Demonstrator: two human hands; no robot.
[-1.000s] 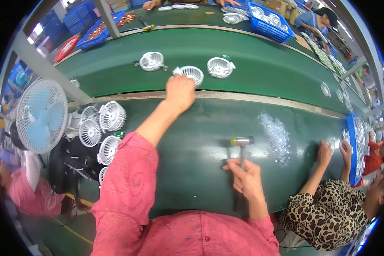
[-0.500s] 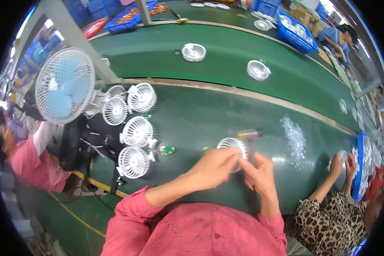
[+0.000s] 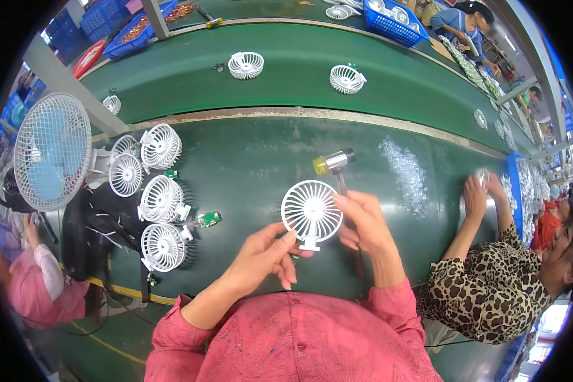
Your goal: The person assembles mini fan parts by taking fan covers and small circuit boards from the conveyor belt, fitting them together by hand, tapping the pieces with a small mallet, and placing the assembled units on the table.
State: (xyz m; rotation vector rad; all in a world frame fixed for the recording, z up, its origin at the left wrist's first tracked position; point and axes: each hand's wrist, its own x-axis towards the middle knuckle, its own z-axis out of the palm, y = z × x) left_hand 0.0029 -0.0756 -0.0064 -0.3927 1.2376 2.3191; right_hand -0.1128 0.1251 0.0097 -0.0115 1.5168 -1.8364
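Note:
In front of my chest I hold a round white fan grille [image 3: 312, 207] with radial slats, its short stem toward me. My left hand [image 3: 261, 254] grips its lower left edge between thumb and fingers. At the right rim my right hand [image 3: 366, 226] pinches it with the thumb and bent fingers. A hammer [image 3: 334, 161] with a yellow and a dark face is just beyond; its handle passes behind my right hand, which partly hides it. Several similar white fan housings [image 3: 162, 200] stand to my left, with a small green circuit board [image 3: 209, 219] beside them.
A blue-bladed desk fan [image 3: 54, 153] stands at far left. Small clear pieces [image 3: 404, 175] lie scattered right of the hammer. Beyond a ledge, a green belt [image 3: 293, 63] carries more fan housings. A co-worker in a leopard-print top [image 3: 484, 280] works close on my right by a blue bin [image 3: 514, 191].
The grille has turned from tilted to facing up, and my hands have spread to its opposite sides. The whole view has shifted, so table things appear further left.

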